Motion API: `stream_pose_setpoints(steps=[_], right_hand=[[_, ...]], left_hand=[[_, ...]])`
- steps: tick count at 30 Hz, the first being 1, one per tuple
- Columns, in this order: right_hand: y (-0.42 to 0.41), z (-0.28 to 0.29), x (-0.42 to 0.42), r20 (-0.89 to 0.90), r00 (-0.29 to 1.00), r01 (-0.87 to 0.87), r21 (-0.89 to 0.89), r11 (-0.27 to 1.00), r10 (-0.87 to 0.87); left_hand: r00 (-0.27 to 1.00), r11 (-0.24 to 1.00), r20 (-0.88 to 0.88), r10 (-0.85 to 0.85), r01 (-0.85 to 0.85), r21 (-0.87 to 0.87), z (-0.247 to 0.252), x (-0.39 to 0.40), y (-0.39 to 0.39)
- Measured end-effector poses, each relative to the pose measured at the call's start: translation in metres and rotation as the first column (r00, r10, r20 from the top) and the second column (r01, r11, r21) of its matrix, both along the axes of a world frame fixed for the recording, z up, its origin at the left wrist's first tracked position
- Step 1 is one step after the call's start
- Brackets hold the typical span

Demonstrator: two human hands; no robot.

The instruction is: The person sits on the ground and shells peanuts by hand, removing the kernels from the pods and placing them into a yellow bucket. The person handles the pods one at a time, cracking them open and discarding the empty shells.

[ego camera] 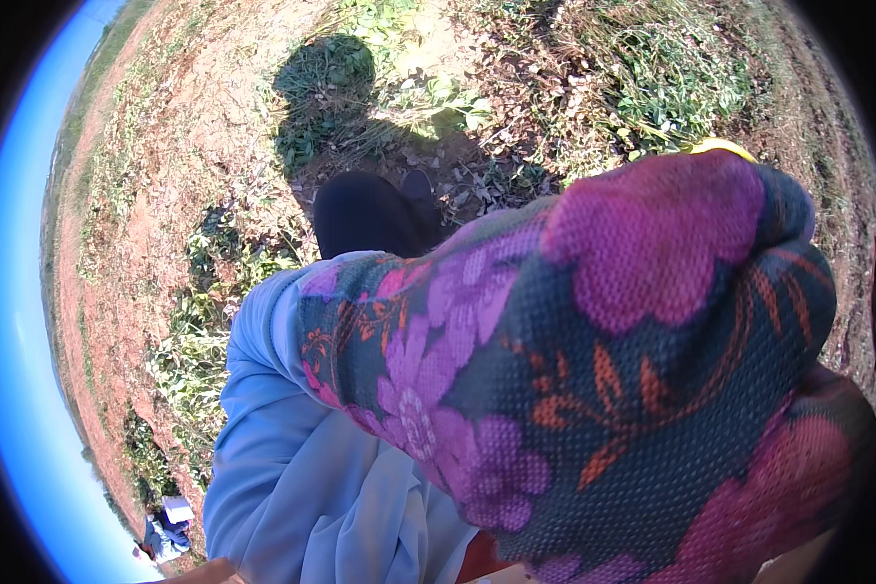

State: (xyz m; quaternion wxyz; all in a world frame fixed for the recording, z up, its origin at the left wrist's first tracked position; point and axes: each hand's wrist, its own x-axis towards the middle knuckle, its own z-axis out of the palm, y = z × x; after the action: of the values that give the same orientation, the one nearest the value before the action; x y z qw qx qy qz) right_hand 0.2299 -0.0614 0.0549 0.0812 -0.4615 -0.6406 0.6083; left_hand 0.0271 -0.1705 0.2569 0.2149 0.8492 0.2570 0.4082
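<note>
My left hand (pixel 628 350) fills the right half of the view, close to the camera. It wears a dark knit glove with purple, pink and orange floral print. Its fingers curl away from me, so their tips and anything inside them are hidden. A yellow curved edge (pixel 726 148) shows just past the knuckles; what it belongs to is hidden. The light blue sleeve (pixel 314 467) of my bent left arm runs to the glove's cuff. My right hand cannot be made out. Beyond the wrist are my dark trouser leg (pixel 365 215) and a shoe (pixel 417 188).
Leafy green plants (pixel 671 87) lie heaped on dry reddish soil (pixel 212 80) ahead. More leafy plants (pixel 190 372) line the ground at left. My shadow (pixel 328 87) falls ahead. A distant person (pixel 164 536) in blue is at lower left, near a white object (pixel 177 509).
</note>
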Motion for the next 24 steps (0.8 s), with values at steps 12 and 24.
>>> stream_pose_setpoints(steps=[12, 24], right_hand=[[-0.012, 0.001, 0.008, 0.046, 0.999, 0.017, -0.052, 0.999, -0.015], [-0.007, 0.0, 0.006, 0.075, 0.996, 0.047, -0.097, 0.994, -0.04]], left_hand=[[1.0, 1.0, -0.012, -0.004, 0.004, -0.017, -0.007, -0.001, -0.005], [0.999, 0.999, -0.05, -0.019, 0.017, -0.046, -0.016, 0.001, 0.001]])
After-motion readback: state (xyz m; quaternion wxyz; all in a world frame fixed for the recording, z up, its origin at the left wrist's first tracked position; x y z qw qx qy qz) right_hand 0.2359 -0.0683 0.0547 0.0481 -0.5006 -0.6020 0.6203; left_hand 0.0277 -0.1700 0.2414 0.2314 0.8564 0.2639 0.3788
